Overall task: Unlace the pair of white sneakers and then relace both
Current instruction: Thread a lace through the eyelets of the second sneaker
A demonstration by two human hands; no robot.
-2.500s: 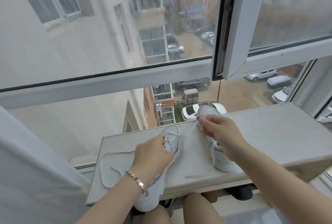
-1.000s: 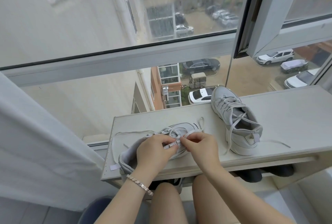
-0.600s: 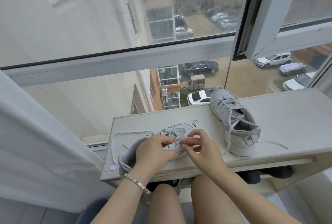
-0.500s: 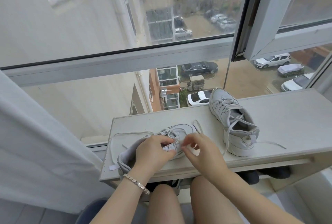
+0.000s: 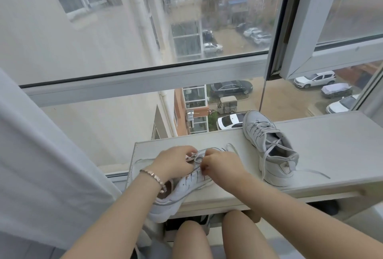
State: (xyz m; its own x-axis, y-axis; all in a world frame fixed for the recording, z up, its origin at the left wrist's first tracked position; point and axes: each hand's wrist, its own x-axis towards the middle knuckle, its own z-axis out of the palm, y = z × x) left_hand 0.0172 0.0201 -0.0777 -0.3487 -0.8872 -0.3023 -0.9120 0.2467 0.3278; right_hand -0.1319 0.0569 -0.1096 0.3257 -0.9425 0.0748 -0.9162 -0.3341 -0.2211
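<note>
One white sneaker lies on the white shelf, its heel hanging over the front edge towards my knees. My left hand holds its upper near the front eyelets, fingers curled. My right hand pinches the white lace at the same spot; a loop of lace trails left across the shelf. The second white sneaker stands further right, loosely laced, its lace ends trailing on the shelf.
A large window with a white frame rises right behind the shelf. An open sash hangs at the upper right. A white curtain fills the left side. Dark shoes sit under the shelf.
2.5 s ago my right hand was over at the right sneaker; it has since come to the left sneaker. Both hands now work the lace near its front, and the heel has slid off the edge.
</note>
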